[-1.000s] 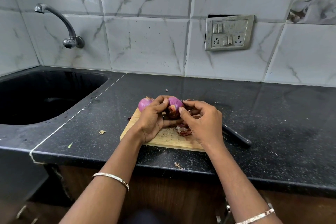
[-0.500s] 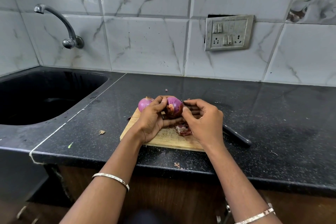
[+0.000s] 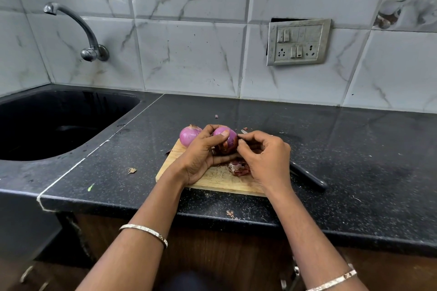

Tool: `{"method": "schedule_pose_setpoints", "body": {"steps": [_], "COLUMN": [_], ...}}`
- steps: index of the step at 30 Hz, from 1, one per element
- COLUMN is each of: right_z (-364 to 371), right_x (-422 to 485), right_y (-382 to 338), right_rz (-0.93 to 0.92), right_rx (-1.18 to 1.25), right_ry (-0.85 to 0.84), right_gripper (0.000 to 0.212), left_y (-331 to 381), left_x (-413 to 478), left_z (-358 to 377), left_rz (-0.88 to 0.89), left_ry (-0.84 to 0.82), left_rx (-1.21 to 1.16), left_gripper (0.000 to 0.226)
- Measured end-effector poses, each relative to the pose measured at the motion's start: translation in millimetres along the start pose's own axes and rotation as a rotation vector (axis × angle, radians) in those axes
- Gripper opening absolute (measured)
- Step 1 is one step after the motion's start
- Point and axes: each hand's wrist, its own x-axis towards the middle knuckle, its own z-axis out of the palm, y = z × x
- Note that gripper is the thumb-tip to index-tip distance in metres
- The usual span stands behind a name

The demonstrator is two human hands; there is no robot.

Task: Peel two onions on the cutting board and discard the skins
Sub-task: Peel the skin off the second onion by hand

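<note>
Both forearms reach in from 6 o'clock and meet above the cutting board point(image 3: 212, 181). Left hand point(image 3: 201, 156) cups the held onion point(image 3: 227, 135), thumb laid over its top and fingers curled beneath. Right hand point(image 3: 267, 160), fingers bent, pinches that onion's 3 o'clock flank. A second onion point(image 3: 189, 136) sits at the board's 11 o'clock corner, and loose skins point(image 3: 238, 168) lie on the board at 5 o'clock of the held onion.

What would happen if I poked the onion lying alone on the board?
It would probably roll: the lone onion is round and rests on the flat cutting board. Its skin looks smooth and shiny, so it may feel slippery.
</note>
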Motion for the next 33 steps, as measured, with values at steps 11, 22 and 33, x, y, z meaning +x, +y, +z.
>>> {"method": "schedule_pose_setpoints", "body": {"steps": [11, 22, 33], "right_z": [-1.5, -1.0, 1.2], "right_x": [-0.6, 0.1, 0.3], "right_y": [-3.4, -4.2, -2.4], "right_rz": [0.012, 0.016, 0.057], "right_rx": [0.037, -0.009, -0.063], "right_ry": [-0.018, -0.020, 0.042], "right_gripper": [0.004, 0.014, 0.010], "left_y": [0.2, -0.2, -0.6], "left_x": [-0.6, -0.5, 0.1], "left_z": [-0.1, -0.6, -0.1], "left_rz": [0.010, 0.005, 0.002], "left_ry": [-0.008, 0.000, 0.002], "left_rx": [0.011, 0.007, -0.033], "left_gripper": [0.036, 0.034, 0.032]}}
